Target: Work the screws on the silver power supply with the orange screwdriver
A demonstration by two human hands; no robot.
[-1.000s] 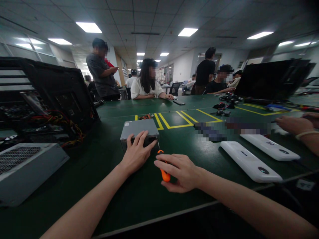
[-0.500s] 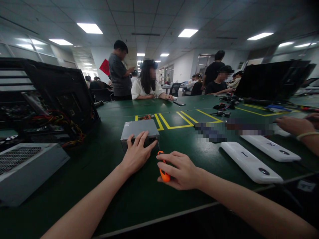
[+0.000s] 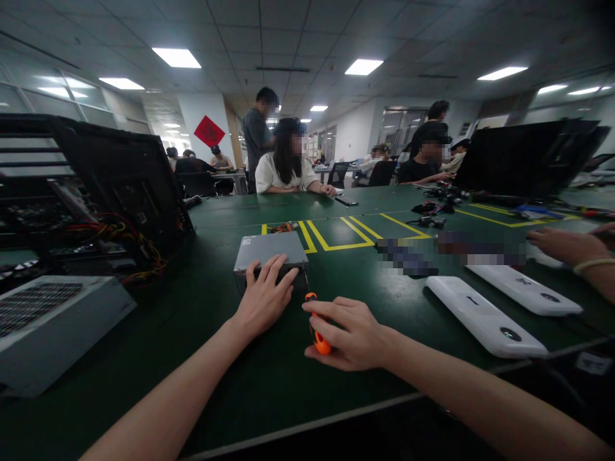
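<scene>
A grey metal power supply unit [image 3: 271, 248] lies on the green table in front of me. My left hand [image 3: 268, 289] grips its near edge, the fingers curled over the top and the thumb hidden. Just to the right, my right hand [image 3: 346, 331] is closed around the orange and black handle of a screwdriver [image 3: 321, 342]. Its thin shaft points up and away toward the unit's near right corner. Where the tip meets the unit is too dark to make out.
An open black computer case [image 3: 120, 179] with cables stands at left, behind a second grey power supply [image 3: 57, 326]. White oblong devices [image 3: 480, 314] lie at right, near another person's hands [image 3: 567, 244]. Yellow tape [image 3: 341, 245] marks the table; a person in white [image 3: 283, 166] sits across.
The fingers of my left hand have drawn closer together on the power supply. My right hand and the screwdriver have barely shifted. A standing person in the background has moved right.
</scene>
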